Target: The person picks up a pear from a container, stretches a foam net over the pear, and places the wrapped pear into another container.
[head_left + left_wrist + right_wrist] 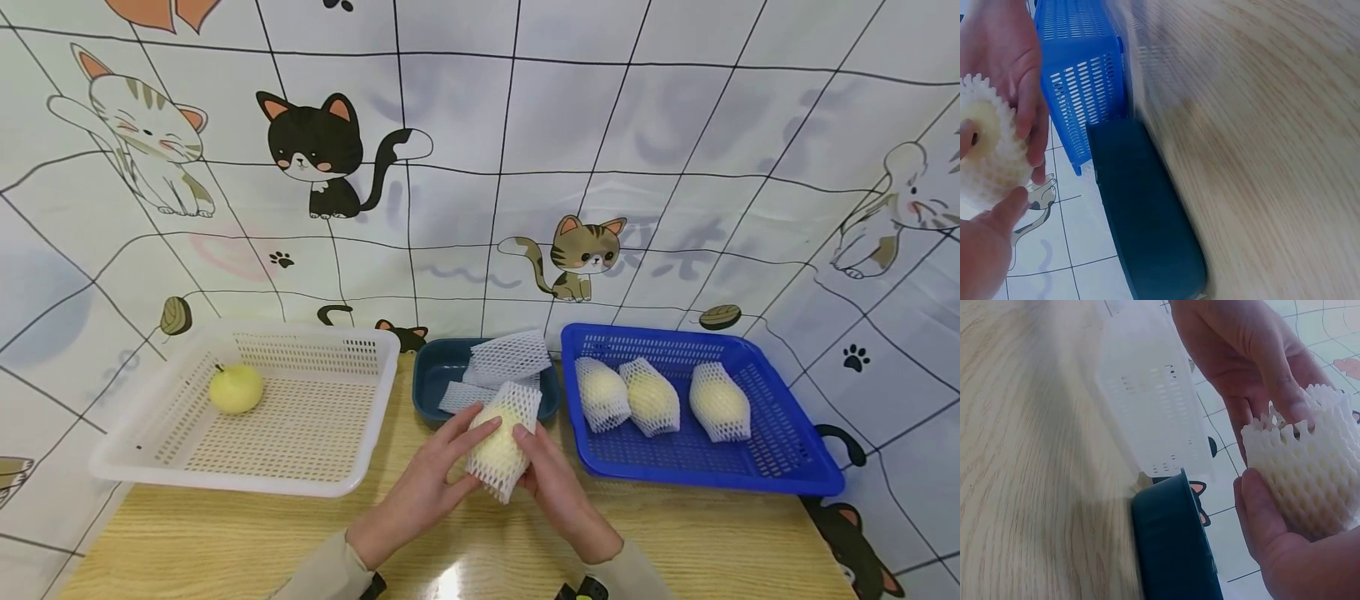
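A pale yellow pear in a white foam net sleeve [501, 450] is held between both hands over the table, in front of the teal bin. My left hand [442, 458] grips its left side, fingers across the net. On the other side, my right hand [558, 487] holds it with the thumb on the front of the net. In the left wrist view the sleeved pear [994, 156] shows its dark-tipped end through the sleeve's opening. A digit of the left hand [1272, 369] dips into the sleeve's jagged rim in the right wrist view, its tip partly hidden.
Flat foam net sleeves [510, 358] lie in the teal bin [431, 396]. To the left, a white basket [300, 425] holds one bare pear [236, 388]. The blue basket [705, 471] on the right contains three sleeved pears [651, 398]. A cat-print sheet [457, 208] stands behind.
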The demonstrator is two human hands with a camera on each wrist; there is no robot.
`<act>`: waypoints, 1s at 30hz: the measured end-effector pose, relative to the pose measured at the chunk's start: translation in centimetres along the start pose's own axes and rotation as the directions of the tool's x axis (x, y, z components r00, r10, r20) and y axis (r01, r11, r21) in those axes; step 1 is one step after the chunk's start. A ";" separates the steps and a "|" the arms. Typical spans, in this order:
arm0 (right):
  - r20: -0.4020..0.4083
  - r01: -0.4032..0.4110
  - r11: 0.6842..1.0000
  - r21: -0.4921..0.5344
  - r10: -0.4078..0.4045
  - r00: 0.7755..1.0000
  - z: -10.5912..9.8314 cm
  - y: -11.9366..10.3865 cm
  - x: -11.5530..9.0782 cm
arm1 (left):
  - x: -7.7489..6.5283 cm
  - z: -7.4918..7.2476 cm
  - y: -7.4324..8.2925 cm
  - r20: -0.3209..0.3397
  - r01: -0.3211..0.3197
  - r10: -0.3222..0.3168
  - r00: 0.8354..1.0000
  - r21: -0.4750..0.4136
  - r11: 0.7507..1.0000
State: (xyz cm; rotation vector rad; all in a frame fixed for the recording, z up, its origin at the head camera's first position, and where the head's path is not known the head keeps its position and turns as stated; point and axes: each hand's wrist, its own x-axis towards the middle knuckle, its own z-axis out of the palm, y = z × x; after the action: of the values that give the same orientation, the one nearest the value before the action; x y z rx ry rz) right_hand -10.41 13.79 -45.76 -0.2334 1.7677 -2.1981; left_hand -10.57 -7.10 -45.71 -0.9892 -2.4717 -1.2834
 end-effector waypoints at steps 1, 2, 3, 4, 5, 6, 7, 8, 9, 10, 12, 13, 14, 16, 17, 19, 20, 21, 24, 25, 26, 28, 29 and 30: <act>-0.001 0.003 1.000 0.001 -0.003 1.000 0.0 0.0 0.0 | 0.0 0.0 0.0 -0.010 -0.007 0.007 1.000 0.001 1.000; -0.004 0.005 1.000 0.003 -0.005 1.000 0.1 0.0 -0.1 | -0.1 0.0 -0.1 -0.023 -0.016 0.016 1.000 0.001 1.000; -0.006 0.006 1.000 0.007 -0.006 1.000 0.1 -0.1 -0.1 | -0.1 0.0 -0.2 -0.040 -0.030 0.030 0.999 0.000 1.000; -0.008 0.008 1.000 0.010 -0.008 1.000 0.2 -0.1 -0.1 | -0.1 0.0 -0.2 -0.058 -0.045 0.045 0.997 0.000 0.999; -0.009 0.010 1.000 0.014 -0.009 1.000 0.2 -0.2 -0.2 | -0.1 0.0 -0.3 -0.076 -0.060 0.061 0.995 0.005 0.998; -0.010 0.011 1.000 0.018 -0.011 1.000 0.2 -0.2 -0.2 | -0.2 0.0 -0.4 -0.093 -0.075 0.076 0.993 0.008 0.997; -0.010 0.012 1.000 0.023 -0.012 1.000 0.3 -0.2 -0.2 | -0.2 0.1 -0.4 -0.108 -0.086 0.087 0.990 0.011 0.996; -0.004 0.016 0.999 0.030 -0.016 1.000 0.3 -0.3 -0.2 | -0.2 0.1 -0.5 -0.122 -0.095 0.096 0.988 0.019 0.995; 0.003 0.022 0.999 0.040 -0.022 1.000 0.3 -0.4 -0.2 | -0.3 0.1 -0.5 -0.137 -0.106 0.109 0.985 0.026 0.994; 0.008 0.026 0.998 0.050 -0.026 1.000 0.4 -0.4 -0.3 | -0.3 0.2 -0.6 -0.150 -0.113 0.117 0.982 0.035 0.993; 0.020 0.036 0.997 0.071 -0.038 0.999 0.5 -0.5 -0.3 | -0.4 0.2 -0.7 -0.175 -0.127 0.136 0.975 0.060 0.990; 0.026 0.040 0.996 0.083 -0.042 0.999 0.6 -0.6 -0.3 | -0.4 0.3 -0.7 -0.189 -0.133 0.145 0.971 0.073 0.988; 0.031 0.044 0.995 0.094 -0.047 0.998 0.7 -0.6 -0.3 | -0.4 0.3 -0.7 -0.204 -0.142 0.158 0.966 0.087 0.986; 0.031 0.048 0.993 0.107 -0.052 0.998 0.9 -0.6 -0.3 | -0.5 0.4 -0.8 -0.238 -0.159 0.182 0.954 0.112 0.981; 0.032 0.054 0.993 0.109 -0.058 0.998 1.0 -0.6 -0.3 | -0.6 0.5 -0.8 -0.258 -0.169 0.196 0.946 0.122 0.978; 0.022 0.056 0.993 0.106 -0.058 0.998 1.2 -0.6 -0.2 | -0.6 0.6 -0.9 -0.298 -0.187 0.222 0.929 0.140 0.972; 0.017 0.057 0.993 0.101 -0.059 0.998 1.3 -0.5 -0.2 | -0.6 0.7 -1.0 -0.316 -0.195 0.233 0.920 0.146 0.970; 0.007 0.056 0.994 0.095 -0.057 0.998 1.3 -0.5 -0.2 | -0.6 0.8 -1.0 -0.331 -0.200 0.239 0.913 0.147 0.969; -0.034 0.047 0.996 0.074 -0.044 0.998 1.5 -0.4 -0.1 | -0.5 1.0 -1.0 -0.348 -0.200 0.236 0.907 0.136 0.970; -0.047 0.043 0.997 0.065 -0.040 0.998 1.5 -0.4 -0.1 | -0.5 1.1 -1.0 -0.341 -0.191 0.222 0.914 0.123 0.974; -0.060 0.042 0.997 0.058 -0.038 0.997 1.5 -0.3 0.0 | -0.6 1.1 -1.0 -0.327 -0.180 0.203 0.923 0.100 0.979; -0.093 0.037 0.999 0.035 -0.033 0.995 1.4 -0.3 0.0 | -0.6 1.2 -1.1 -0.267 -0.162 0.161 0.950 0.019 0.987; -0.110 0.033 0.999 0.019 -0.031 0.993 1.2 -0.3 0.0 | -0.6 1.3 -1.2 -0.227 -0.153 0.140 0.964 -0.041 0.987; -0.128 0.033 0.999 -0.003 -0.033 0.991 1.1 -0.3 0.0 | -0.7 1.3 -1.2 -0.185 -0.147 0.127 0.975 -0.101 0.984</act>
State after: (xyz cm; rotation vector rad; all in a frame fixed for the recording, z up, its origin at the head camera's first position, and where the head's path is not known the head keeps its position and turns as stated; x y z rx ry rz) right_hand -10.12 12.80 -45.25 -0.1254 1.8442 -2.2820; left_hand -10.69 -6.88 -47.62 -1.0043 -2.1788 -1.4146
